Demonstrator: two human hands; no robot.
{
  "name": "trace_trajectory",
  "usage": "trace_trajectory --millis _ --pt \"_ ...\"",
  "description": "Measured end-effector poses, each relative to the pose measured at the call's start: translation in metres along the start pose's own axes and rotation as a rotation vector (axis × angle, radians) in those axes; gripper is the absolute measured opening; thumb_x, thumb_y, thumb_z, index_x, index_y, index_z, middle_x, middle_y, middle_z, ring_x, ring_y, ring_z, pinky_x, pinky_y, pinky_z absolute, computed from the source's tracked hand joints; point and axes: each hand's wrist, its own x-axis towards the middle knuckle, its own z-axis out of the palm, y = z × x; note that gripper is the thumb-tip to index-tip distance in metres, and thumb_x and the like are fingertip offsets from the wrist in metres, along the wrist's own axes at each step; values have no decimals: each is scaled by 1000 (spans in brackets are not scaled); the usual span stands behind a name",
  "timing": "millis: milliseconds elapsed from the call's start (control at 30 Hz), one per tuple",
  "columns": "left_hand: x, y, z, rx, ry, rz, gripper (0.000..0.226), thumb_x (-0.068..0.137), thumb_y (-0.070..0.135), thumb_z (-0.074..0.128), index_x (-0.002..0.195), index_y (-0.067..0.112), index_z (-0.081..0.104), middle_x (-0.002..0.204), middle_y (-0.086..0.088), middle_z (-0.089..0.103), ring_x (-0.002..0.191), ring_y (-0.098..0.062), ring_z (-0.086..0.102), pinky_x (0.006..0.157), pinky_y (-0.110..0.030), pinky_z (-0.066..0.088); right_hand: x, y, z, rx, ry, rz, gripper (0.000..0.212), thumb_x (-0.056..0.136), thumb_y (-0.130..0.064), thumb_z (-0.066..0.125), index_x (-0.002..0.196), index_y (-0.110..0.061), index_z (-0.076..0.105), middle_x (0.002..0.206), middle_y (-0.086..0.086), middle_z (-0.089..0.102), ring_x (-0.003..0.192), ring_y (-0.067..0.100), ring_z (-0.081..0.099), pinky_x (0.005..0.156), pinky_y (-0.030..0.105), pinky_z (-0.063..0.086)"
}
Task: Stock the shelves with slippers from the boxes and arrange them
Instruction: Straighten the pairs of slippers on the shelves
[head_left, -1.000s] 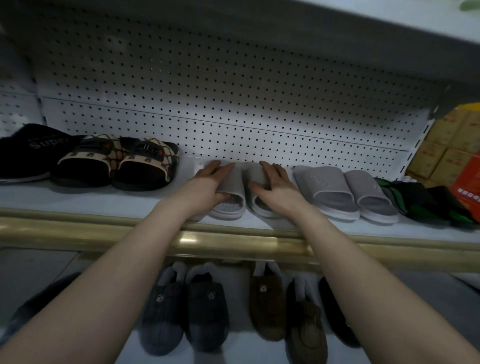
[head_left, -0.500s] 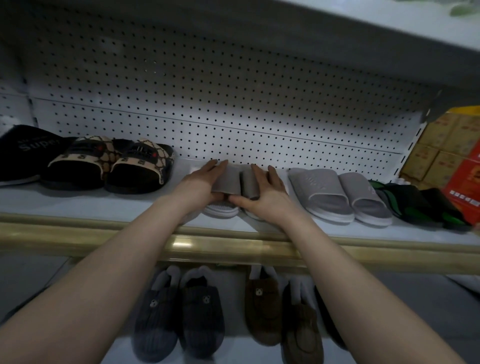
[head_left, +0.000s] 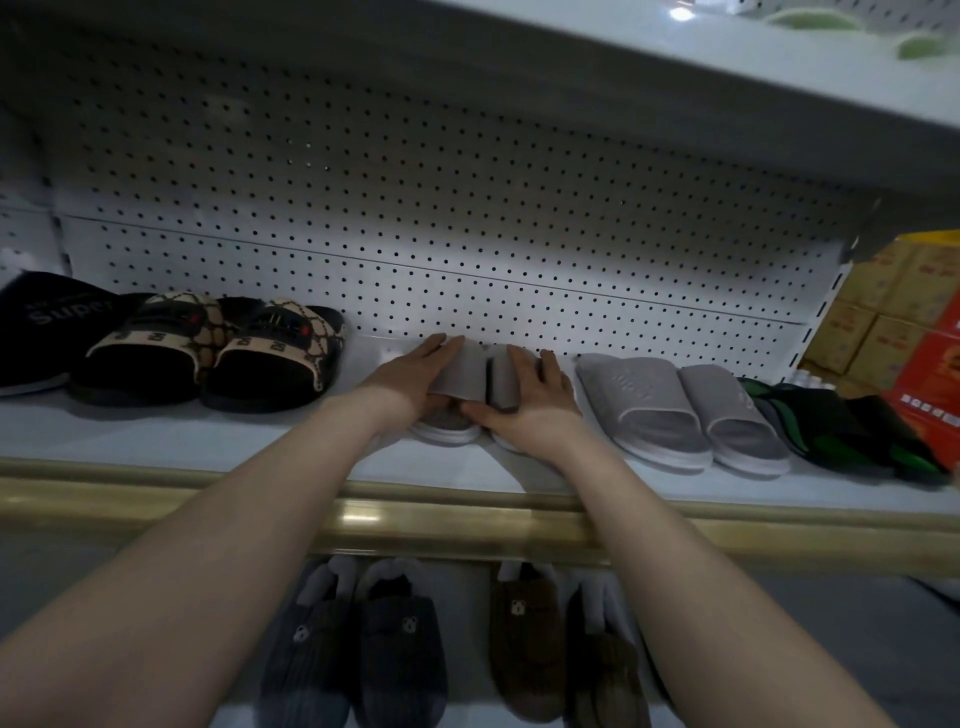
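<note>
A pair of grey slide slippers stands side by side on the middle shelf (head_left: 249, 441), toes toward the pegboard. My left hand (head_left: 408, 376) lies with straight fingers along the outer side of the left grey slipper (head_left: 462, 371). Against the outer side of the right grey slipper (head_left: 503, 382) rests my right hand (head_left: 537, 408), its thumb stretched across the front of the strap. The two slippers are pressed close together between my hands. My left thumb is hidden.
A second grey pair (head_left: 675, 410) stands just right, then green-black slippers (head_left: 831, 415) and stacked cartons (head_left: 893, 301). Left are patterned sandals (head_left: 218, 348) and a black slipper (head_left: 47, 322). Plush slippers (head_left: 363, 639) fill the lower shelf behind a gold rail (head_left: 467, 525).
My hands have shifted from lying flat on top of the grey slippers to their outer sides, and the two slippers now sit closer together and further back.
</note>
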Motion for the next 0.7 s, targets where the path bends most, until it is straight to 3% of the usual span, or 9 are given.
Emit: trace_trajectory --millis 367,500,700 --pt "-1 1 -4 27 -17 4 78 97 31 56 154 31 2 163 8 -5 145 -23 24 112 -29 25 4 0 1 -5 5 9 119 51 -90 46 152 -39 11 158 1 9 144 36 19 114 52 30" --pt "-1 2 -5 17 -34 -9 80 97 27 56 154 30 0 163 3 -8 147 -22 18 114 -29 21 3 -1 -1 -8 0 -5 106 69 -80 60 153 -37 12 159 1 7 144 36 17 115 50 30" --pt "-5 4 -8 17 -56 -5 80 98 28 56 154 29 -1 162 3 -11 148 -22 17 116 -32 22 2 -2 -3 -1 -22 11 108 70 -79 60 155 -37 9 163 1 -3 148 36 10 117 52 25"
